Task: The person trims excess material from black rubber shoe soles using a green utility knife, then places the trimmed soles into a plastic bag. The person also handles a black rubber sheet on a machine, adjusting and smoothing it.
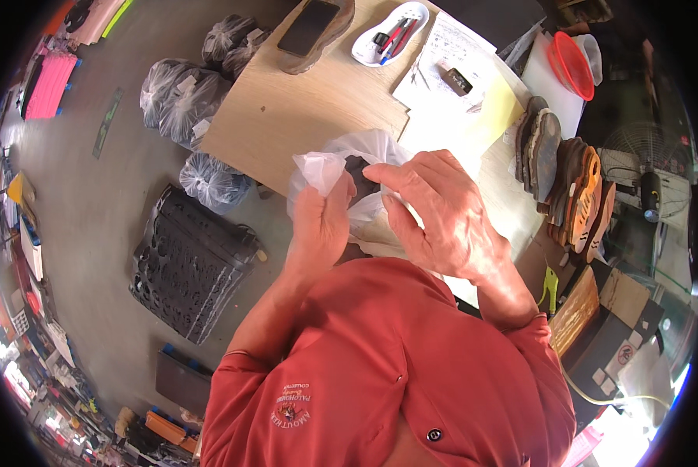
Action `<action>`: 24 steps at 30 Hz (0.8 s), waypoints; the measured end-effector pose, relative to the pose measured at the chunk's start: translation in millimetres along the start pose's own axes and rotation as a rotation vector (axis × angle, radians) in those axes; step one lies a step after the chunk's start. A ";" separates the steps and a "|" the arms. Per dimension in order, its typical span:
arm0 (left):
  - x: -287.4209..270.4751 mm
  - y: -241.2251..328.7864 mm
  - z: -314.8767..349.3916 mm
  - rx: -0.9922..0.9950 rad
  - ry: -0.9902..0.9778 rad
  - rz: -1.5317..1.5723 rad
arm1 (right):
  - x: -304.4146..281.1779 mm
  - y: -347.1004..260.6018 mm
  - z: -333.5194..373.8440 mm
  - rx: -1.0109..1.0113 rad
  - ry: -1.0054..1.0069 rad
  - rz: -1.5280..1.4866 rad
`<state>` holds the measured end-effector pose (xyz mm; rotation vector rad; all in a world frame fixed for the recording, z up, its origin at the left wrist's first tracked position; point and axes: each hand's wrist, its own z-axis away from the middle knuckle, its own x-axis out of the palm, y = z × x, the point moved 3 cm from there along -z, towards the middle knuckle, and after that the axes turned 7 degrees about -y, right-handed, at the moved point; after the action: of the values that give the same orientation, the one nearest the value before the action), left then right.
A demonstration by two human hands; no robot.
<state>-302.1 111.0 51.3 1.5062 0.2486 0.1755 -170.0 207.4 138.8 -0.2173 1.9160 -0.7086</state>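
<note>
Grey workshop floor filled the left of the frame, with tied plastic bags [184,100] and a black moulded mat [187,263] lying on it. Across the upper centre ran a wooden counter [302,117]. Above its near edge, at frame centre, the left hand [320,226] and right hand [442,214] were both clamped on a clear plastic bag [349,156] holding something dark. Shoe soles [571,191] stood stacked at right.

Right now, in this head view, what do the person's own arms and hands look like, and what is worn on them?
Both hands are bare: the left hand and the right hand have no gloves, and no rings or watch show. The forearms are bare too. Short sleeves of a red collared shirt end above the elbows; the shirt carries a small embroidered emblem and a dark button.
</note>
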 end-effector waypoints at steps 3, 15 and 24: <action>-1.9 -1.9 -3.5 0.042 -0.037 -0.128 | -3.6 -5.8 1.0 -0.017 -0.065 0.043; 16.7 -29.3 -19.1 0.411 -0.200 -0.341 | 0.8 -27.7 -23.0 -0.177 -0.375 0.213; 7.2 -22.6 -28.1 0.148 -0.494 -0.429 | 0.2 27.8 -15.8 0.095 -0.393 -0.025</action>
<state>-303.6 138.6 27.1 1.5552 0.1827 -0.5617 -179.5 235.8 127.5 -0.2981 1.5053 -0.7132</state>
